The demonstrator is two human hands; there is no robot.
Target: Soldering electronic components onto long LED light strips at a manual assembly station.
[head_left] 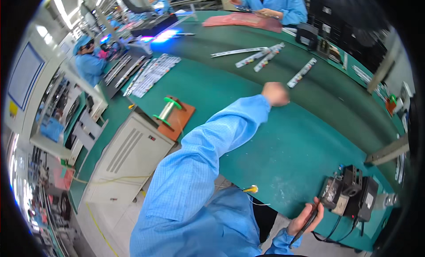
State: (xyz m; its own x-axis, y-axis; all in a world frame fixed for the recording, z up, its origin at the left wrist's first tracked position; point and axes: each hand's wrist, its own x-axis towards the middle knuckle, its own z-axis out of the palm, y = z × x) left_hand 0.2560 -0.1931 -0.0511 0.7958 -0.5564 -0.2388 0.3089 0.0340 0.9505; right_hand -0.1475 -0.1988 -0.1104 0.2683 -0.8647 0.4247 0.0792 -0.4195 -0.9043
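My left hand [275, 94] reaches across the green bench to the edge of the dark green belt. It is smeared by motion, so its fingers and anything in them cannot be made out. Closest to it is a narrow strip board [302, 73] lying on the belt, slightly beyond and to the right. At the lower right, my right hand [305, 218] is closed round the dark handle of a soldering iron [304, 231]. The iron's upper end is beside a soldering station [354, 193] with a metal tip-cleaner cup [330, 191].
Several strip boards [265, 58] lie farther along the belt, with more stacked [152, 73] at left. A solder wire spool [168, 111] with green flanges sits on a brown stand [182, 120]. Co-workers in blue sit across and at left; one [276, 5] handles something near pink wrapping [241, 21].
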